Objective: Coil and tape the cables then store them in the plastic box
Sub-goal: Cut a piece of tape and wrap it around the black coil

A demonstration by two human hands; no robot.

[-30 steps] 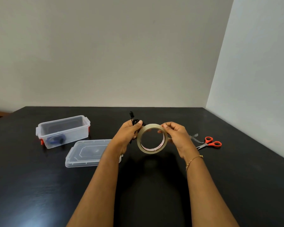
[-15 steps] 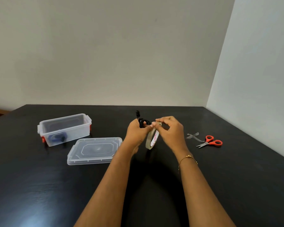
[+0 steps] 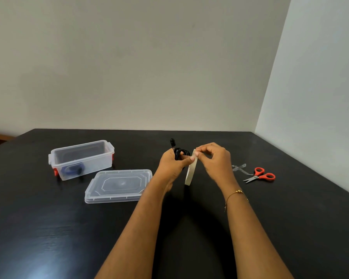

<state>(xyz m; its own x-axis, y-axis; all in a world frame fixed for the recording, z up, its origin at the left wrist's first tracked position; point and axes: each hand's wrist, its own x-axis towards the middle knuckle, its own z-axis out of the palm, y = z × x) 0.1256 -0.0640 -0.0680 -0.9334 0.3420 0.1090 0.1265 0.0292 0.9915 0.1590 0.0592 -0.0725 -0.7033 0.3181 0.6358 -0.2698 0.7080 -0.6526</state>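
turning edge-on since earlier, tape roll [image 3: 190, 172] pinched by right hand [image 3: 215, 160]; left hand [image 3: 172, 165] grips black cable [image 3: 179, 153].

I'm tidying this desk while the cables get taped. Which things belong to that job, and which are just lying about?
In use: black coiled cable and tape roll, both in the left hand; right hand picking at the tape; scissors; plastic box; its lid.

Lying about: clear tape scrap beside the scissors.

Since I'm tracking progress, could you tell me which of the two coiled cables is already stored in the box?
The blue cable, lying inside the clear plastic box; the black cable is held in the left hand, beside the tape roll.
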